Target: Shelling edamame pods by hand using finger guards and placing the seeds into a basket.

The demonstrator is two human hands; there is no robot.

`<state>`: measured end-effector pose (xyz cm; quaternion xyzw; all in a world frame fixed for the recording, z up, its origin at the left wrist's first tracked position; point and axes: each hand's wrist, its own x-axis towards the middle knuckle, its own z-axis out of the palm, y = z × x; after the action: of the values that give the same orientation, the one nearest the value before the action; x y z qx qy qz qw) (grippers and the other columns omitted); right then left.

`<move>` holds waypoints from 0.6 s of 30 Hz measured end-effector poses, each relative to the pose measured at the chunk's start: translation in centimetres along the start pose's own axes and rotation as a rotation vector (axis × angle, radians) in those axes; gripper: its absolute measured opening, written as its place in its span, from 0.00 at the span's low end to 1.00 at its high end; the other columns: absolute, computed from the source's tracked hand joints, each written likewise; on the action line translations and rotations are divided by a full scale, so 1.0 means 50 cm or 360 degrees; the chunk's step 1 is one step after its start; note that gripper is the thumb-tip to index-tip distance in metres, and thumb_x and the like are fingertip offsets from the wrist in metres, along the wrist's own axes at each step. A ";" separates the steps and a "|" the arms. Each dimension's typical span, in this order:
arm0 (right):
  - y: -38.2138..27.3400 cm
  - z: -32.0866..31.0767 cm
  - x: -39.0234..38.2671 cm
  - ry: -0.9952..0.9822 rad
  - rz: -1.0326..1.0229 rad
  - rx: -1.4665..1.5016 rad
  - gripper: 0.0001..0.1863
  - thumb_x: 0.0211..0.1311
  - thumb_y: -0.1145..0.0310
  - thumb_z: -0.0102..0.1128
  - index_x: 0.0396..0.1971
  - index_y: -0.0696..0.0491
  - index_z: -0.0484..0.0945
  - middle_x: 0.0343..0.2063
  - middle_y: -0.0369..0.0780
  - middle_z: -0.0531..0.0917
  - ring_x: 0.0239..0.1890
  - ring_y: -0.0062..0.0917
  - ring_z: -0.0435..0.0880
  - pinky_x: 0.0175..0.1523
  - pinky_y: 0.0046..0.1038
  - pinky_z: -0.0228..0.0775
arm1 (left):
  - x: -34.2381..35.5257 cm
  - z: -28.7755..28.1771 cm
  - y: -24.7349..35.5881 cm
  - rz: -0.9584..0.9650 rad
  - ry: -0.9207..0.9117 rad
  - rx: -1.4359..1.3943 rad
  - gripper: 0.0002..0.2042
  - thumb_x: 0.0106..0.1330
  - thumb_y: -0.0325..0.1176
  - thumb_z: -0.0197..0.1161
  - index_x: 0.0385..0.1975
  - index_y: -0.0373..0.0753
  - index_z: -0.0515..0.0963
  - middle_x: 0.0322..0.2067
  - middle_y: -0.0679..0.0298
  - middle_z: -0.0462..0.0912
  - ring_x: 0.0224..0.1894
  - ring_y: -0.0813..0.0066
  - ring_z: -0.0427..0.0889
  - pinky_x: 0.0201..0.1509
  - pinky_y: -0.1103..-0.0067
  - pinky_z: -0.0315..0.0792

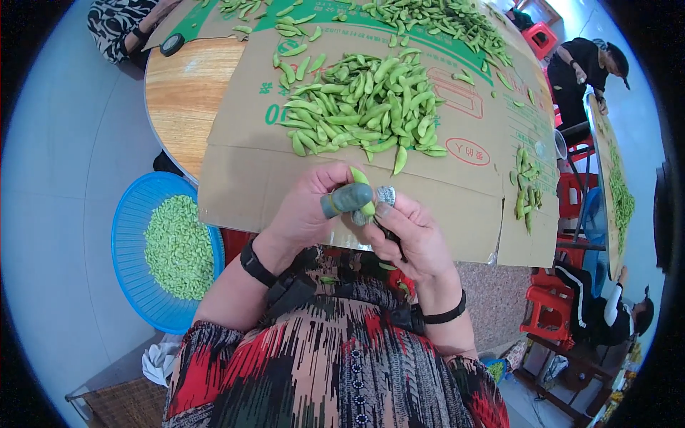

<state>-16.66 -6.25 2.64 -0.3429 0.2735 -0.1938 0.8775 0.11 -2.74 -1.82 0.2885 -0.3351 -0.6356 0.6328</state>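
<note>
Between my two hands, just past the near edge of the cardboard, is one green edamame pod [362, 187]. My left hand [314, 201] pinches it, a grey-green finger cover [347, 199] lying across its middle. Close against it, the fingers of my right hand [412, 235] are closed at the pod's lower end; a pale patterned wrap [386, 195] covers one fingertip. Something dark shows under the right fingers, too hidden to name. Beyond my hands lies a heap of edamame pods [364, 103] on the flattened cardboard [242, 171].
A blue basket [125, 235] of shelled beans [178, 246] stands low on my left. More pods [442, 25] lie at the far side, with a small group [526, 182] at the right. A black roll [171, 45] rests on the wooden table [182, 100]. Other people [581, 78] sit at the right near red stools [549, 314].
</note>
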 end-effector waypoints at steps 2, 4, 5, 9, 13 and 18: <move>-0.003 0.000 -0.005 -0.0019 0.0056 0.0100 0.10 0.68 0.68 0.42 0.31 0.53 0.73 0.18 0.28 0.70 0.16 0.07 0.61 0.20 0.12 0.51 | 0.000 -0.002 0.005 -0.0102 -0.0130 -0.0074 0.03 0.58 0.29 0.63 0.29 0.39 0.77 0.25 0.73 0.77 0.30 0.86 0.73 0.36 0.87 0.67; 0.001 -0.005 -0.004 -0.0033 0.0105 0.0198 0.10 0.68 0.68 0.43 0.31 0.52 0.74 0.17 0.27 0.70 0.16 0.07 0.61 0.20 0.12 0.51 | 0.000 0.007 0.008 -0.0144 -0.0091 -0.0088 0.04 0.57 0.27 0.63 0.31 0.38 0.76 0.26 0.72 0.76 0.32 0.87 0.73 0.37 0.87 0.67; 0.010 -0.014 0.005 0.0094 -0.0109 -0.0222 0.09 0.67 0.68 0.45 0.30 0.53 0.74 0.17 0.27 0.70 0.16 0.07 0.61 0.20 0.12 0.51 | 0.000 0.014 0.005 -0.0132 -0.0096 -0.0088 0.04 0.57 0.27 0.63 0.31 0.38 0.76 0.26 0.72 0.76 0.32 0.87 0.73 0.37 0.87 0.67; 0.024 -0.004 0.011 0.0479 -0.0551 -0.0960 0.08 0.65 0.67 0.50 0.28 0.53 0.75 0.14 0.27 0.71 0.15 0.06 0.61 0.19 0.12 0.50 | 0.005 0.017 -0.016 0.0270 0.0178 0.0770 0.08 0.55 0.24 0.64 0.34 0.36 0.75 0.30 0.72 0.76 0.33 0.88 0.71 0.37 0.88 0.67; 0.006 -0.029 0.006 0.0434 -0.0377 -0.0624 0.07 0.64 0.69 0.51 0.29 0.55 0.76 0.14 0.27 0.70 0.13 0.06 0.59 0.18 0.12 0.48 | -0.005 0.022 -0.006 0.0085 0.0223 0.0561 0.12 0.57 0.24 0.62 0.41 0.35 0.75 0.30 0.71 0.75 0.32 0.87 0.71 0.35 0.88 0.66; -0.004 -0.025 -0.004 0.0250 -0.0209 -0.0257 0.08 0.65 0.69 0.49 0.35 0.56 0.76 0.13 0.27 0.70 0.12 0.07 0.58 0.17 0.12 0.46 | -0.008 0.012 0.008 -0.0270 0.0065 -0.0181 0.12 0.62 0.26 0.55 0.45 0.33 0.73 0.32 0.68 0.75 0.29 0.85 0.70 0.30 0.89 0.63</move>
<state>-17.60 -6.89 2.09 -0.4132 0.3332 -0.2544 0.8084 -0.12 -2.28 -1.14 0.2925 -0.2599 -0.6989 0.5986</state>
